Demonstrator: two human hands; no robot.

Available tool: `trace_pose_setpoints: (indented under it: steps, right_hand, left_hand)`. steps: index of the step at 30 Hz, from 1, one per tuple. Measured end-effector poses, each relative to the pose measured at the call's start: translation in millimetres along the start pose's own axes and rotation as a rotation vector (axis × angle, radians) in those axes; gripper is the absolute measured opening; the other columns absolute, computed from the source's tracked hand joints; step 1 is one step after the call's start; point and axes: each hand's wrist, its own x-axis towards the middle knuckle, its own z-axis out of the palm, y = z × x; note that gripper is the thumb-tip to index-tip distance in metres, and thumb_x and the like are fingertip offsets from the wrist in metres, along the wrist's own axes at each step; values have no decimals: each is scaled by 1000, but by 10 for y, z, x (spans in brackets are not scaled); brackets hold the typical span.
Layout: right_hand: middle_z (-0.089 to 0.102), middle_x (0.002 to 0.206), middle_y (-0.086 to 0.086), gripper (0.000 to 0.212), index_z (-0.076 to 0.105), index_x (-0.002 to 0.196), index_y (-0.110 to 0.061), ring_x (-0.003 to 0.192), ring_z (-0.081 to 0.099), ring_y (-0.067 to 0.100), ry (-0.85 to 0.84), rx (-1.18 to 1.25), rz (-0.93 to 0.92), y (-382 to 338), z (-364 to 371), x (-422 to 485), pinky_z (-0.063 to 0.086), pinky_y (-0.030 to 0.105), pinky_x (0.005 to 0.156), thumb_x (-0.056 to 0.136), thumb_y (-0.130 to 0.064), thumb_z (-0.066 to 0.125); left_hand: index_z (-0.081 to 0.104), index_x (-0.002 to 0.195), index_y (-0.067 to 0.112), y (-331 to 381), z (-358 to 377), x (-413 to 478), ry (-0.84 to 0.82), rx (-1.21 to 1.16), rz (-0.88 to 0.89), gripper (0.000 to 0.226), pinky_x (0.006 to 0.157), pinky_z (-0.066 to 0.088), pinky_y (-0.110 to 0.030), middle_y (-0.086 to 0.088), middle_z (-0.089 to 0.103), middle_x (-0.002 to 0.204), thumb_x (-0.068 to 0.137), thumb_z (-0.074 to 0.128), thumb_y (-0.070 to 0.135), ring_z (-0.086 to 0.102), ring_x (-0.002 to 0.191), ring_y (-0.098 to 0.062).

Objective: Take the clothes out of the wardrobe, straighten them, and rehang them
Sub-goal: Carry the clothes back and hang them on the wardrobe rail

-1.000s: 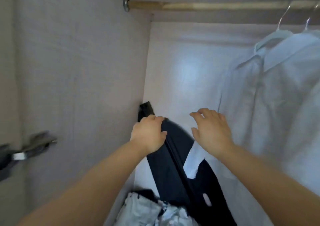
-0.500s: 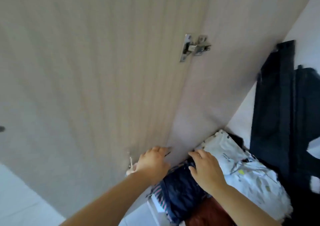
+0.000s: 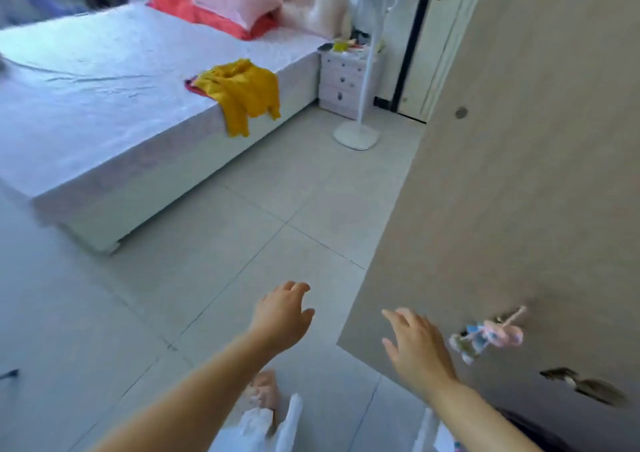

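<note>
Crumpled yellow garment point(image 3: 242, 93) on creased bedsheet point(image 3: 90, 84)

A crumpled yellow garment point(image 3: 239, 93) drapes over the bed point(image 3: 104, 112) edge; the wardrobe door point(image 3: 519, 192) stands open.

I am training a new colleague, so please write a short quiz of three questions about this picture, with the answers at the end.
1. True or false: the left hand holds a garment.
2. Where does the yellow garment lie? A) on a hanger B) on the edge of the bed C) on a chair
3. Fill in: a white standing ____ is next to the nightstand.
Key: 1 false, the hand is open and empty; 2 B; 3 fan.
</note>
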Motion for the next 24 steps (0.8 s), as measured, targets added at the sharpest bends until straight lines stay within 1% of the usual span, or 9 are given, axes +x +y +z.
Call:
trace_pose_setpoints:
  steps: [3,5,7,10,15,18,24]
  right_hand:
    - [45,132,-7,43,38,136,-28,118,44,15,15,39,-174,-518,-16,384,32,27,97,94,-38,43]
    - [44,131,-9,44,36,136,-29,118,42,15,23,35,-277,-854,-48,661,29,26,97,94,-38,42]
    - [44,131,-9,45,35,137,-29,119,41,15,29,31,-355,-1178,-89,949,27,25,98,94,-37,42]
    - [43,131,-8,43,36,136,-27,119,41,15,46,8,-436,-1609,-148,1420,28,26,98,95,-37,41]
    - [41,131,-9,43,33,137,-27,115,41,14,40,-46,-491,-2271,-252,2248,30,25,95,96,-39,38]
    - [40,132,-9,44,32,138,-28,117,40,13,49,-61,-505,-2616,-331,2717,29,25,96,96,-38,39]
    - [41,131,-10,45,33,138,-28,117,40,12,57,-71,-489,-3061,-492,3521,28,24,94,95,-39,40]
  left_hand:
    - [36,137,22,-473,-202,-95,69,-27,-142,48,102,34,-35,-1,42,140,93,46,38,41,127,-22]
    - [35,138,23,-779,-347,-108,109,-37,-221,49,100,34,-34,-1,42,140,93,46,39,41,127,-22]
    - [35,138,23,-1079,-506,-83,145,-59,-290,49,99,34,-34,-1,41,140,93,46,39,40,127,-22]
    - [36,137,22,-1520,-754,39,194,-95,-357,49,99,34,-33,-1,42,140,93,47,39,40,126,-21]
    - [35,138,22,-2202,-1196,434,249,-134,-406,49,100,33,-33,1,40,141,93,46,39,39,127,-20]
    - [35,138,21,-2556,-1479,720,270,-132,-416,50,100,33,-33,0,40,141,93,46,39,39,127,-21]
    - [33,139,22,-3074,-1985,1303,260,-119,-423,50,99,33,-33,0,39,142,93,46,39,38,127,-21]
